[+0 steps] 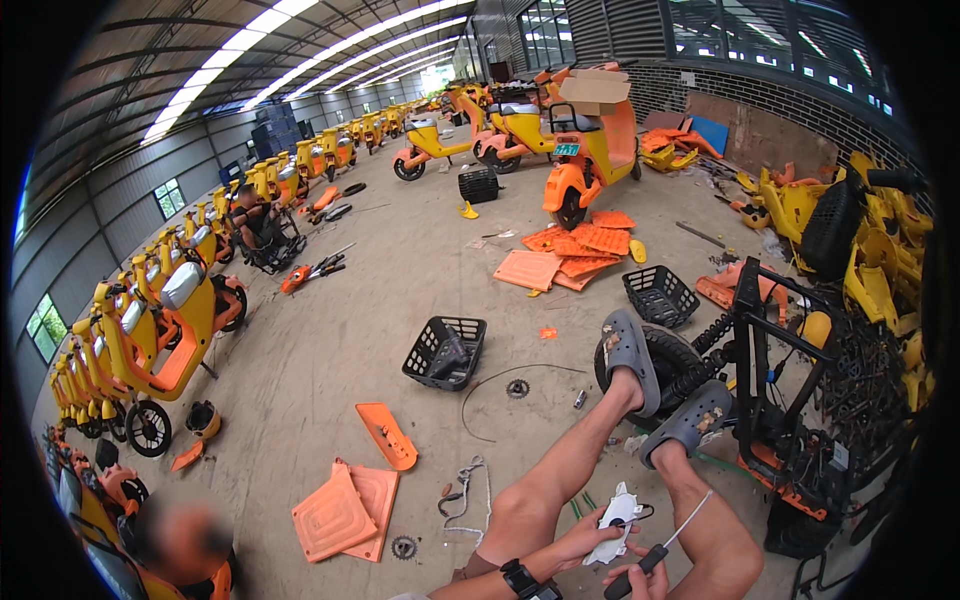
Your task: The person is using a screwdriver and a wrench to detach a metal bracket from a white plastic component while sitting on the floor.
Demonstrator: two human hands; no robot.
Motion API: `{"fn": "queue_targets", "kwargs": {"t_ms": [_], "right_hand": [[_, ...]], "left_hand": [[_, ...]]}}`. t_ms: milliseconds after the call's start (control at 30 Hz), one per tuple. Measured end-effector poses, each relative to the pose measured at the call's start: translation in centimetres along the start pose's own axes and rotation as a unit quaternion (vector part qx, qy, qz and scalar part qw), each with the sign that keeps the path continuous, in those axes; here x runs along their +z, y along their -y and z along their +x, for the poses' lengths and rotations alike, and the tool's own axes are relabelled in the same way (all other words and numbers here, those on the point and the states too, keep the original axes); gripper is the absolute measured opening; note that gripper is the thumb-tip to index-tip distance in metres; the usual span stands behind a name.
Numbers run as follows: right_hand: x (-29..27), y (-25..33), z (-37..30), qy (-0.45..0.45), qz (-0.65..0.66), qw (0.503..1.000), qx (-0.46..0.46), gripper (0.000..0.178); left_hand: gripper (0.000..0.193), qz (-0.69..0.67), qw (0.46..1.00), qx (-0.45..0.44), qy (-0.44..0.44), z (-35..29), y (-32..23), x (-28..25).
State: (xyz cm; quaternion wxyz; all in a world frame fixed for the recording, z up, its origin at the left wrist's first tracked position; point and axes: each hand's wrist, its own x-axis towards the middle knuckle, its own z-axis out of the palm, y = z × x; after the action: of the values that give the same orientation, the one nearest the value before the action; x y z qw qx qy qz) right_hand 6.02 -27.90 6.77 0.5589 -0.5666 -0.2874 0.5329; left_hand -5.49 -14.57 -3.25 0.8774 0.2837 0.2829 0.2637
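My left hand (578, 541) is closed around a white, irregularly shaped piece (610, 530) with a dark spot and a short dark wire or loop; its exact kind I cannot make out. Close beside it, my right hand (648, 582) grips the dark handle of a screwdriver (688, 518), whose long thin shaft points up and away to the right. Both hands are low in the view, in front of my bare legs. A dark watch (522, 578) is on my left wrist. My feet, in grey clogs (628, 352), rest by a black wheel (668, 350) of a stripped black scooter frame (750, 340).
Black plastic baskets (445, 352), orange panels (335, 512), a sprocket (517, 389), a cable and a pale cord lie on the concrete. Yellow parts pile up at right (880, 250). Yellow scooters (170, 320) line the left. Another person (262, 225) sits farther back.
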Motion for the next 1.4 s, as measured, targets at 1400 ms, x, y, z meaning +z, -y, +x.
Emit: {"fn": "queue_targets", "kwargs": {"t_ms": [1400], "right_hand": [[-0.4,-1.3,0.4,0.030,0.024,0.999,-0.031,0.022]], "left_hand": [[0.057,-0.029,0.999,-0.035,-0.015,0.0,0.0,-0.5]]}}
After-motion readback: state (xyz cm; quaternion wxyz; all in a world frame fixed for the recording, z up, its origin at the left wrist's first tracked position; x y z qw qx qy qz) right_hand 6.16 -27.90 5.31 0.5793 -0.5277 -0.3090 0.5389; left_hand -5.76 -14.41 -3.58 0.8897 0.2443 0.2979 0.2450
